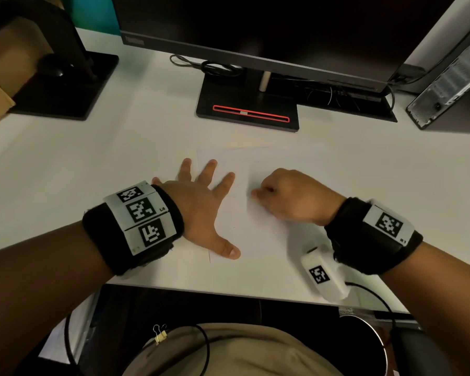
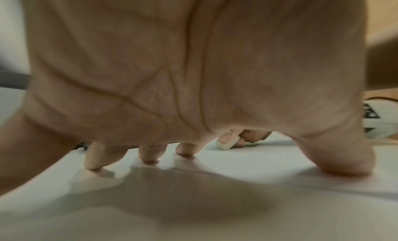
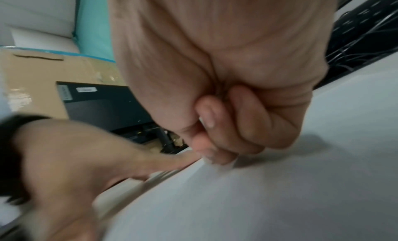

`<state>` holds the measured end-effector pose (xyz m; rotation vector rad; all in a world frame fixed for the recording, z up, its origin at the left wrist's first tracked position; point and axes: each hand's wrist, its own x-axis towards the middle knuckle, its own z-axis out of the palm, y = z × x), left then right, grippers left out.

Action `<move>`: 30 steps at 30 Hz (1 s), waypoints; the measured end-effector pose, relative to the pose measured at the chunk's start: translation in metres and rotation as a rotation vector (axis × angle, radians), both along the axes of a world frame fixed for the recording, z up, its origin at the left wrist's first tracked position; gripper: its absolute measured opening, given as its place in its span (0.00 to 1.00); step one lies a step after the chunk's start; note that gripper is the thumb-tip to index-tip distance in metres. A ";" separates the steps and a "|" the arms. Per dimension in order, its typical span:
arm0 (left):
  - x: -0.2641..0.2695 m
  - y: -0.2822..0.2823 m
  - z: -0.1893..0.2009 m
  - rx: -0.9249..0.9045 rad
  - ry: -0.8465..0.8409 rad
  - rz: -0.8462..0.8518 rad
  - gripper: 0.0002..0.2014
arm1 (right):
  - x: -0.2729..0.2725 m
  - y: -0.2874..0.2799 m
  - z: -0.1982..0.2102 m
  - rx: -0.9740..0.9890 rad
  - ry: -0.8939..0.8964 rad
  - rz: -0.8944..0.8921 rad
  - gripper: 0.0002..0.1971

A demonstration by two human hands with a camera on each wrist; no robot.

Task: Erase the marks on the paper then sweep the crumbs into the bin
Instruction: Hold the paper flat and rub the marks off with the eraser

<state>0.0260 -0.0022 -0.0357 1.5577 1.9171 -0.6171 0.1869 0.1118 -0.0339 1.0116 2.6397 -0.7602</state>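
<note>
Paper (image 1: pixel 258 226) lies flat on the white desk (image 1: pixel 92 169), pinned under the left hand (image 1: pixel 198 210), whose straight, spread fingers (image 2: pixel 148 153) and thumb press down on its left part. Just right of that hand, the right hand (image 1: pixel 293 196) is curled into a fist and pinches a small white eraser (image 2: pixel 228 143) against the sheet, as the left wrist view shows; from the head view the eraser is hidden inside the fist. Faint pencil marks (image 1: pixel 239 183) sit between the two hands, too pale to read. Both wrists wear black bands with square black-and-white code tags; the right one reads "R1". Beyond the hands stands a black monitor (image 1: pixel 255 36); its bezel logo is too blurred to read. Below the right wrist, past the desk edge, a round metal-rimmed bin (image 1: pixel 375 346) shows; its contents cannot be made out
</note>
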 end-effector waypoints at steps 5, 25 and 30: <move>0.000 0.001 -0.001 -0.006 0.003 -0.003 0.71 | -0.002 -0.021 -0.003 -0.065 -0.040 0.137 0.25; 0.001 0.000 0.000 -0.011 0.006 -0.008 0.71 | 0.011 0.022 -0.005 0.015 -0.050 0.038 0.26; 0.000 0.001 -0.001 -0.023 0.001 -0.007 0.72 | 0.016 0.045 -0.001 0.066 0.005 -0.102 0.26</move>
